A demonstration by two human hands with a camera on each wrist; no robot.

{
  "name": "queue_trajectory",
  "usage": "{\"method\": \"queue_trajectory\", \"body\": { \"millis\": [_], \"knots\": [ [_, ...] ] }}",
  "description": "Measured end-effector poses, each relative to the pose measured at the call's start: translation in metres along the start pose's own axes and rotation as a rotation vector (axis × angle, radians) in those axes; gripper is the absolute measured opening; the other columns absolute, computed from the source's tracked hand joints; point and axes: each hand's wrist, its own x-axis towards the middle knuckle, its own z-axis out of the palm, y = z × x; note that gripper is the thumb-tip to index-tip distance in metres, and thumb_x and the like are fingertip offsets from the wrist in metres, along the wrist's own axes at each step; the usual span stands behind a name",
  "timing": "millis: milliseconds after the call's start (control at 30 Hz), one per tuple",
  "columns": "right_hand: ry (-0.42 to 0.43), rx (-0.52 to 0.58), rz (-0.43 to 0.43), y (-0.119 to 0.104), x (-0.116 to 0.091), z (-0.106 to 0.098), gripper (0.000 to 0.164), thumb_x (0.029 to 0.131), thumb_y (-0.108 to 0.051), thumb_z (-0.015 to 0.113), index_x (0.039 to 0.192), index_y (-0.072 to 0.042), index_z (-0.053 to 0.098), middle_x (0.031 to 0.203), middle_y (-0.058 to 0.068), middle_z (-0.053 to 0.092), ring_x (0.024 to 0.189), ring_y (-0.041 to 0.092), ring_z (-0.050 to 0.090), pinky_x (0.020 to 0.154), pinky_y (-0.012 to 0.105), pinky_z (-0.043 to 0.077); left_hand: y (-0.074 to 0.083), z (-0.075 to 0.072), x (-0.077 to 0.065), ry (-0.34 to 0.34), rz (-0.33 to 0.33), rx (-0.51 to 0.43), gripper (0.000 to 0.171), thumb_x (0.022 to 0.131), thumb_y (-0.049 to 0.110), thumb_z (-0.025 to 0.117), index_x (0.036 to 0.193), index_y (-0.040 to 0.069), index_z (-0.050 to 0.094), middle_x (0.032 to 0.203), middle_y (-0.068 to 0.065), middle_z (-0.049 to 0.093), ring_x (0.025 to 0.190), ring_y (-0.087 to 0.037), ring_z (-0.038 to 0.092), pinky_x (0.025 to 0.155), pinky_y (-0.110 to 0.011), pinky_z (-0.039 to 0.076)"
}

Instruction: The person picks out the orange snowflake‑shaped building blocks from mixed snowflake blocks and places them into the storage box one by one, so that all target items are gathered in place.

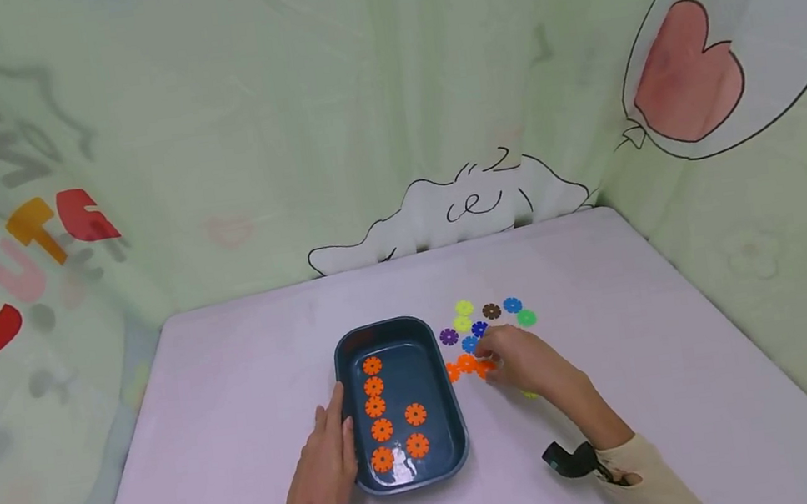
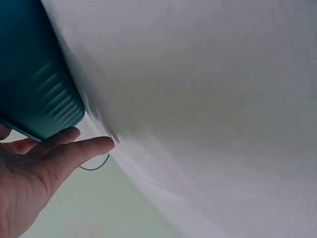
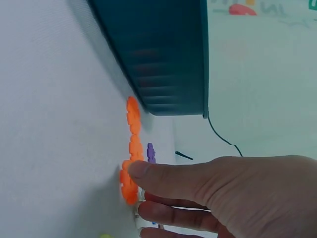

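Observation:
A dark blue tray [image 1: 441,466] stands on the table, with several orange notched discs [image 1: 375,407] lying in it. My left hand [image 1: 319,464] rests along the tray's left side, fingers extended; in the left wrist view the fingers [image 2: 74,148] lie by the tray wall [image 2: 44,99]. Right of the tray, my right hand [image 1: 526,359] reaches down over a row of three orange discs [image 1: 466,364]. In the right wrist view its thumb touches the nearest orange disc [image 3: 129,191], which lies on the cloth. The other fingers are loosely bent beside it and partly hidden.
Beyond the right hand lie loose discs: yellow [image 1: 464,307], brown [image 1: 491,311], blue [image 1: 512,305], green [image 1: 527,317] and purple [image 1: 448,336]. A yellow piece [image 1: 530,394] shows under the right wrist. Printed curtains [image 1: 357,123] surround the white-clothed table [image 1: 250,355].

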Motion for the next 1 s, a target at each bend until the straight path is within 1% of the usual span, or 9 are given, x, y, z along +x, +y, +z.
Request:
{"method": "queue_trajectory", "body": {
  "millis": [167,300,400,600,733,900,967,1000],
  "knots": [
    [0.004,-0.03,-0.006,0.001,0.002,0.005,0.028,0.081,-0.002,0.094,0.107,-0.004,0.082,0.098,0.007,0.076,0.092,0.023,0.07,0.089,0.041,0.067,-0.001,0.0,-0.001,0.002,-0.002,-0.001,0.059,0.117,0.031,0.045,0.172,0.015,0.03,0.169,-0.025,0.04,0.154,-0.053,0.036,0.119,-0.072,0.039],
    [0.026,-0.053,-0.006,0.002,0.003,0.006,0.027,0.081,-0.003,0.094,0.105,-0.004,0.082,0.097,0.007,0.074,0.091,0.022,0.068,0.088,0.04,0.067,-0.001,0.0,-0.001,0.0,-0.003,-0.003,0.059,0.117,0.032,0.045,0.172,0.016,0.03,0.169,-0.025,0.04,0.154,-0.053,0.037,0.118,-0.072,0.04],
    [0.027,-0.059,-0.003,0.004,0.004,0.005,0.025,0.081,-0.003,0.094,0.103,-0.003,0.082,0.097,0.007,0.073,0.089,0.022,0.067,0.088,0.04,0.067,-0.001,0.0,0.0,0.0,-0.001,-0.004,0.059,0.117,0.033,0.045,0.172,0.017,0.03,0.169,-0.025,0.04,0.154,-0.053,0.037,0.119,-0.072,0.04],
    [-0.016,-0.077,0.0,0.004,0.006,0.003,0.021,0.082,-0.003,0.093,0.1,-0.003,0.083,0.097,0.008,0.07,0.089,0.022,0.065,0.088,0.04,0.067,-0.001,0.001,0.0,0.0,-0.005,-0.005,0.06,0.117,0.033,0.045,0.172,0.017,0.029,0.169,-0.024,0.039,0.155,-0.052,0.036,0.119,-0.072,0.039],
    [-0.04,-0.062,0.024,0.003,0.007,0.002,0.02,0.083,-0.002,0.092,0.101,-0.003,0.082,0.098,0.008,0.07,0.091,0.023,0.065,0.09,0.041,0.066,-0.001,0.002,0.0,0.007,0.0,-0.009,0.059,0.117,0.032,0.045,0.172,0.016,0.03,0.169,-0.024,0.04,0.155,-0.052,0.036,0.12,-0.072,0.038],
    [-0.065,-0.039,0.024,0.002,0.011,0.0,0.019,0.084,0.0,0.091,0.1,-0.001,0.081,0.095,0.008,0.072,0.088,0.023,0.064,0.087,0.041,0.066,-0.001,0.003,0.0,0.015,0.007,-0.006,0.059,0.117,0.031,0.046,0.172,0.015,0.031,0.168,-0.025,0.041,0.154,-0.053,0.037,0.119,-0.073,0.039],
    [-0.078,-0.034,0.022,0.002,0.012,-0.002,0.018,0.084,0.001,0.09,0.099,0.0,0.08,0.092,0.008,0.071,0.084,0.022,0.063,0.084,0.04,0.066,-0.001,0.003,0.0,0.016,0.007,-0.006,0.059,0.117,0.031,0.045,0.172,0.016,0.03,0.168,-0.025,0.041,0.154,-0.052,0.037,0.119,-0.073,0.039],
    [-0.088,-0.026,0.037,0.003,0.013,-0.002,0.017,0.085,0.0,0.09,0.098,-0.001,0.079,0.091,0.007,0.071,0.083,0.022,0.062,0.083,0.039,0.066,-0.002,0.003,0.0,0.017,0.008,-0.006,0.059,0.117,0.031,0.046,0.172,0.015,0.031,0.168,-0.025,0.041,0.154,-0.053,0.037,0.119,-0.073,0.039]
  ]
}}
